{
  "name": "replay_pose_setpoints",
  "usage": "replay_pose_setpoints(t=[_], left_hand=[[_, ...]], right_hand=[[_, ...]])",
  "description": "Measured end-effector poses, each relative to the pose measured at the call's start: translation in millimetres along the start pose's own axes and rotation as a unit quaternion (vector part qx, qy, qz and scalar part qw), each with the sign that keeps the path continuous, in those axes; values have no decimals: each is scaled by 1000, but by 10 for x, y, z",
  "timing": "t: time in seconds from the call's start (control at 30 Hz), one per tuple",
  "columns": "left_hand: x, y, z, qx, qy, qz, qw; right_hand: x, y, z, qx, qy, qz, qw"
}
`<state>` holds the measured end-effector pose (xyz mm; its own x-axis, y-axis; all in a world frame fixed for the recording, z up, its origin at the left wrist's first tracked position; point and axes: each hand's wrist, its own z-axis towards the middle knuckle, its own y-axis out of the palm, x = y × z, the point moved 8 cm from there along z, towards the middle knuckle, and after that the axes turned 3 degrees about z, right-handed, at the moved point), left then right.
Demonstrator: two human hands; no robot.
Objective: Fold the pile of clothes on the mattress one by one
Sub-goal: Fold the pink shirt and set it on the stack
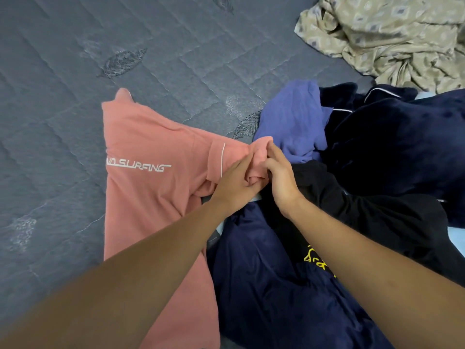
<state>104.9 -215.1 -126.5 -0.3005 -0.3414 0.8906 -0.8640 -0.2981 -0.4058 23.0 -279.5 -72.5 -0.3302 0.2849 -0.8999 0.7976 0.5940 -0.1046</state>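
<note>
Right now both your left hand (236,182) and right hand (281,180) pinch the bunched sleeve of the pink shirt (151,192), whose body runs toward the frame's lower left.

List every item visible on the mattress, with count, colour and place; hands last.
mattress: one, grey quilted, under everything.
pink shirt: one, salmon with white lettering, spread centre-left.
purple garment: one, violet-blue, centre, beside the dark pile.
dark garments: several, navy and black, piled at right; exact count unclear.
patterned cloth: one, beige, crumpled top right.
left hand: on the pink shirt's bunched edge.
right hand: fingers pinching that same edge.
</note>
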Motion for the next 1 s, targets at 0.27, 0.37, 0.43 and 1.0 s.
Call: replay_pose_setpoints(t=[0.27,0.37,0.43,1.0], left_hand=[[-160,-677,-120,128,-111,-310,936],[-356,-1172,-275,208,-124,-219,945],[-491,-1506,-408,242,-126,-169,947],[-1127,-2186,-973,78,85,445,888]], right_hand=[[-171,814,-92,-61,74,154,983],[-227,1047,-43,-50,19,93,994],[-250,1195,-28,-10,-26,6,1000],[385,2326,101,-157,-235,-596,752]])
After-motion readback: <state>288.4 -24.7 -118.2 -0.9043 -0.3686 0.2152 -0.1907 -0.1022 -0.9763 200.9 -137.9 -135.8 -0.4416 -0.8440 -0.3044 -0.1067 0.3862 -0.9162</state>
